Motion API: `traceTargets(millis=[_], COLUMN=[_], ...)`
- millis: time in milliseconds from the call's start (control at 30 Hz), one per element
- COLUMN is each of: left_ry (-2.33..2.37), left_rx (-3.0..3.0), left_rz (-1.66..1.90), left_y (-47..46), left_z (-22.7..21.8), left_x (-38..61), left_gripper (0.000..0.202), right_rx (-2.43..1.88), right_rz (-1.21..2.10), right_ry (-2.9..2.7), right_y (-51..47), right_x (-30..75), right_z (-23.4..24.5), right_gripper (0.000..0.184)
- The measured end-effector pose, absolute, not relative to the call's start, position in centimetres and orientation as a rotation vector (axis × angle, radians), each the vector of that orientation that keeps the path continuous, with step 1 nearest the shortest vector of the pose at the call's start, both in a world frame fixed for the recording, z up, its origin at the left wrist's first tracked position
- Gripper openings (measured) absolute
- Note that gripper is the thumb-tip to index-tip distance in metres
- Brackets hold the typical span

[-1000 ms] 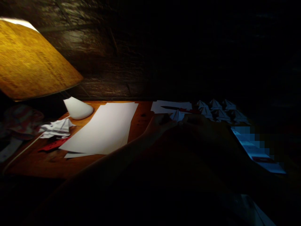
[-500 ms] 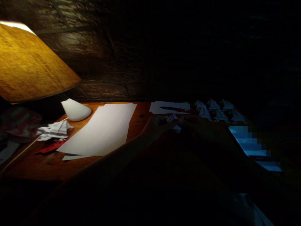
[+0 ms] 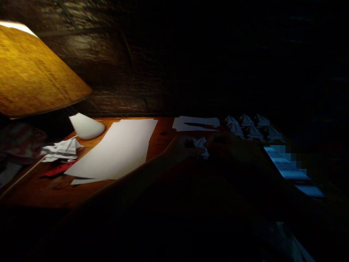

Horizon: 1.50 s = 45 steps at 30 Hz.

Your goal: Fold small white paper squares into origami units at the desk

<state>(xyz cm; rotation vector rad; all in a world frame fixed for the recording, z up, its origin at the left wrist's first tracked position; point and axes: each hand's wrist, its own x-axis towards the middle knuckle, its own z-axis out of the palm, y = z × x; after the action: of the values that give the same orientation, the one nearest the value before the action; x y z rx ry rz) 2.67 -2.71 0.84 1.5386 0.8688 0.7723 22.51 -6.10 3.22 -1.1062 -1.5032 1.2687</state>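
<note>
Between my hands is a small folded paper figure (image 3: 201,146), white with a pointed top. My left hand (image 3: 181,146) is closed on its left side, with the thumb across the lower part. My right hand (image 3: 221,143) is just right of the figure, in deep shadow; its fingers are too dark to make out. Behind the hands lies a knife (image 3: 201,126) with a dark blade and a red handle, across a small stack of white paper (image 3: 181,123). Several similar folded paper figures (image 3: 252,131) stand in two rows to the right of it.
Large white paper sheets (image 3: 120,145) lie left on the wooden table (image 3: 32,193). Beyond them are a lamp (image 3: 87,126) with a yellow shade, crumpled folded paper (image 3: 62,149) and a red item (image 3: 58,169). A lit screen (image 3: 291,169) glows at right. A dark wall rises behind.
The folded figure has tipped and dropped slightly in my left hand, showing more of its side. My right hand has shifted a little away to the right. The view has moved slightly.
</note>
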Motion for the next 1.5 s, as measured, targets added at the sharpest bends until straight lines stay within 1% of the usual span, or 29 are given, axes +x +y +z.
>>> traceTargets(millis=[100,233,400,700,967,1233,1400,1500], left_ry=[0.845,0.812,0.807,0.71,0.632,0.534,0.511,0.535], left_rx=[1.553,1.547,1.515,1.508,1.509,1.488,1.461,1.457], left_rz=[0.688,0.626,0.412,0.246,0.134,0.141,0.078,0.094], left_y=[-2.8,-3.0,-3.1,-3.0,-2.8,-2.5,-2.3,-2.4], left_z=[0.9,1.0,1.7,2.5,2.3,1.9,1.8,2.0], left_x=[2.5,2.2,1.7,0.7,0.5,0.5,0.4,0.4], left_gripper=[0.02,0.021,0.022,0.015,0.011,0.023,0.027,0.027], right_rx=[-1.099,-1.083,-1.042,-0.9,-0.834,-0.601,-0.609,-0.665], right_rz=[1.295,1.251,1.243,1.35,1.204,1.239,1.299,1.313], right_ry=[-1.492,-1.514,-1.646,-1.903,-2.101,-2.102,-2.109,-2.023], right_y=[-5.9,-5.7,-6.0,-6.1,-6.1,-6.2,-6.4,-6.2], right_x=[22.6,22.9,23.4,24.2,24.2,24.1,24.1,24.2], right_z=[3.2,3.2,3.5,4.1,3.6,4.0,4.0,3.5], right_gripper=[0.023,0.022,0.008,0.011,0.01,0.009,0.009,0.01])
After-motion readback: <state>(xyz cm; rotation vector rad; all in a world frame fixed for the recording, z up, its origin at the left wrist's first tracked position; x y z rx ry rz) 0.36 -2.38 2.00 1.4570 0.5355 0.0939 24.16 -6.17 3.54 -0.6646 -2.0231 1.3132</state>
